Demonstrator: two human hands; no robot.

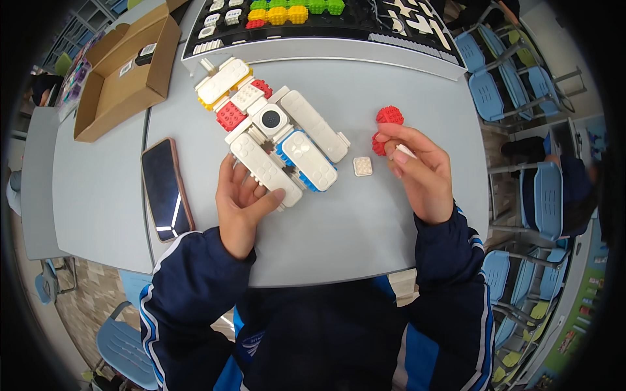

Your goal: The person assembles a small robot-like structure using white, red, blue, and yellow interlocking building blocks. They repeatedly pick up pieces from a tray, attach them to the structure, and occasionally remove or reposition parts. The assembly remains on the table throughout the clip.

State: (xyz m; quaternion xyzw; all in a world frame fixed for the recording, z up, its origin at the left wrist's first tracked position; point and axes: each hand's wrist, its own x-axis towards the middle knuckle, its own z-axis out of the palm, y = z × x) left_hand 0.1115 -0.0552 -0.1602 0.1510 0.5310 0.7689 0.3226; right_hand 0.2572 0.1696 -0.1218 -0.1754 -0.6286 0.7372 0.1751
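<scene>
There is one model [271, 124], over the middle of the worktop [339, 241]; take it as the middle of the clock. The left hand [244, 205], at 7 o'clock, grips its near end, thumb on top. The right hand [424, 173], at 4 o'clock, pinches one small white piece [405, 151] between thumb and fingers. One square white tile [362, 166] lies at 4 o'clock, closer in. Two red lumps [390, 115] show at 3 o'clock, partly behind the fingers; I can't tell if they join. One phone [168, 189] is at 8, one open brown box [160, 75] at 10, and one tray [326, 57] of bright blocks at 12 to 1.

The model is long and slants from 11 to 5. It has four long white plates, with yellow under the far one and blue under the middle near one. Red bits stick out on two sides. One round black spot sits in a white square.
</scene>
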